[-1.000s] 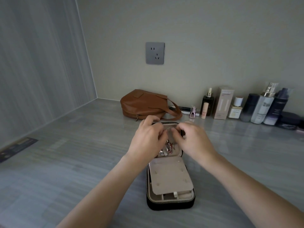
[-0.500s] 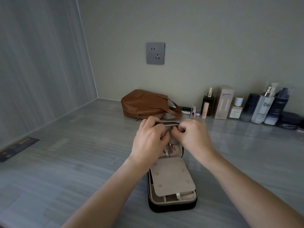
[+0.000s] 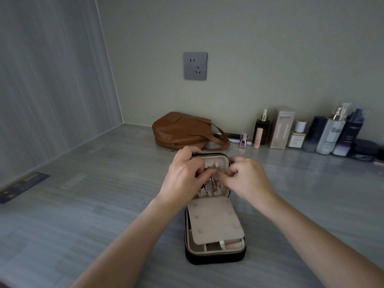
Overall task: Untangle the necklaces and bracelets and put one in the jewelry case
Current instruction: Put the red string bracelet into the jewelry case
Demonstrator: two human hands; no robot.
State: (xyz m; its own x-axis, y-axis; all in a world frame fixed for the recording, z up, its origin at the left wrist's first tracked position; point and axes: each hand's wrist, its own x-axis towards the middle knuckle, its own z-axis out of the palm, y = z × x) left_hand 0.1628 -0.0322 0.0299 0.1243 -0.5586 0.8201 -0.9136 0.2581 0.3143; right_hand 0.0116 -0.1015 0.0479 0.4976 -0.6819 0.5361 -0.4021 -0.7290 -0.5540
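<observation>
A black zip-round jewelry case lies open on the grey counter, its beige lining showing. A beige flap covers the near half. In the far half hangs a tangle of silver and reddish chains. My left hand and my right hand meet over that far half, fingers curled, each pinching the chains near their top. The hands hide part of the tangle and the case's far rim.
A brown leather bag lies behind the case. Several cosmetic bottles and boxes line the back wall to the right. A wall socket is above. A dark strip lies at the left counter edge.
Both hands have shifted slightly apart over the far half, showing more of the lining and chains between them. The case has not moved.
</observation>
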